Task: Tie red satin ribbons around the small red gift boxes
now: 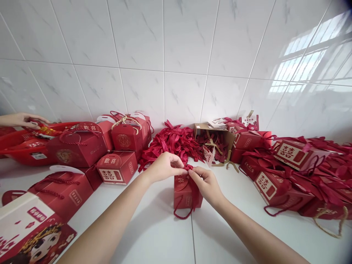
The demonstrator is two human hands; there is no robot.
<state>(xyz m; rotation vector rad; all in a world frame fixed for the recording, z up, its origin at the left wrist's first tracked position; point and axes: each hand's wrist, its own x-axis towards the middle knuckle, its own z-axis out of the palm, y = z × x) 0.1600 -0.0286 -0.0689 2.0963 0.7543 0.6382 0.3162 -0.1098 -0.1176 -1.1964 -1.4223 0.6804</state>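
A small red gift box with a cord handle stands upright in front of me. Red ribbon hangs down its side. At the top of the box, my left hand pinches the ribbon between thumb and fingers. Close against it, my right hand also pinches the ribbon, its thumb and finger at the same spot. The fingertips hide the exact shape of the ribbon there. Just behind my hands lies a heap of loose red ribbons.
Red gift boxes stand at the left, by a red basket where another person's hand holds a packet. An open cardboard box with red pieces sits behind right. Ribboned boxes crowd the right, against a tiled wall.
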